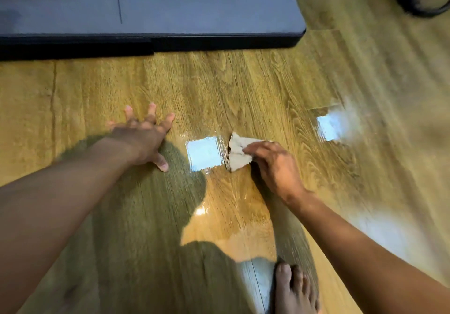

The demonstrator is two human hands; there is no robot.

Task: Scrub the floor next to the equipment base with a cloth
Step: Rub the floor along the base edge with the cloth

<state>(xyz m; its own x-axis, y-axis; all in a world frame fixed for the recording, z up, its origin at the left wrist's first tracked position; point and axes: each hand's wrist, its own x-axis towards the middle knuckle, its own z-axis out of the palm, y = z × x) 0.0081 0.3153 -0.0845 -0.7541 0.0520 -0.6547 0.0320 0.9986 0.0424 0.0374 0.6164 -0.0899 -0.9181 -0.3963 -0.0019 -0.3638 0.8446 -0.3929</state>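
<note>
Bare foot [292,287] planted; scrubbing looks midway.
Right hand [272,165] pinches cloth [239,154] on wet-looking floor [243,82] near equipment base [194,4]; left hand [143,138] splayed flat, holding nothing.

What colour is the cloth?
The cloth is pale beige-grey, seen best in the head view.

Wood-grain planks on the floor [243,82], smooth and glossy, with visible seams and a wet, mirror-like sheen near the middle. Soft cloth [237,154], pale and matt, crumpled, soiled dark along one edge. Smooth matt grey top on the equipment base [194,4], with a black, faintly shiny rim.
</note>
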